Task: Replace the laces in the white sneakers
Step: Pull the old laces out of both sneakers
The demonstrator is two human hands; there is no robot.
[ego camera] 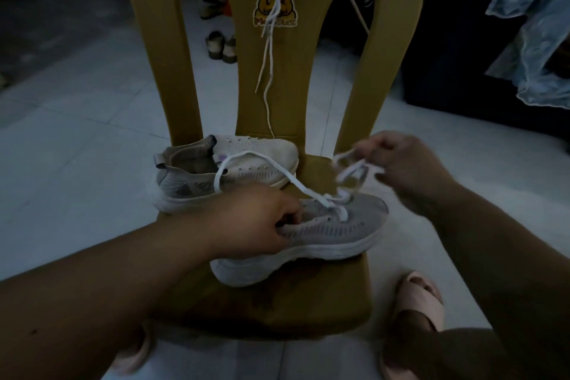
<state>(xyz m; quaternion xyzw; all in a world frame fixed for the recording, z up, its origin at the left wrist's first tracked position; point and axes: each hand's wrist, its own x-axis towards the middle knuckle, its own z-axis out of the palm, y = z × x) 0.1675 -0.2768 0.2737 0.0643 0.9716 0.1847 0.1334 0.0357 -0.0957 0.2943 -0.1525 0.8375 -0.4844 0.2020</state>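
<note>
Head view, nearest first. Down at the bottom edge, pink slippers [422, 296] on the tiled floor [77, 148], one at either side of the chair seat [293, 311].

Across the front half of that seat, the near sneaker [333, 231], on its sole, toe toward the right edge, heel toward the left. Clamped on its collar, the left hand [256, 222], fingers curled into the opening, steadying the shoe. Up from the toe-end eyelets, a white lace [296, 185]: one end looping loose toward the back left, the other rising to the right hand [401, 163]. Raised above the seat's right edge and blurred, apparently pinching a loop of that lace; exact finger placement impossible to tell.

At the back left corner, tight against the chair back [308, 102], the far sneaker [246, 160], no lace in it, toe also to the right. Down the middle slat, hanging laces [267, 71] draped over a duck sticker [274, 6]. Farther off, through the left gap, a pair of shoes [220, 46]; at the far right, pale blue cloth [530, 40].

Step in hand, by judgement: threading the near sneaker, only the lowest eyelets done. Next move: slack drawn even, then a tip fed through the next eyelet up, with the collar held firm. Far sneaker not yet begun.
</note>
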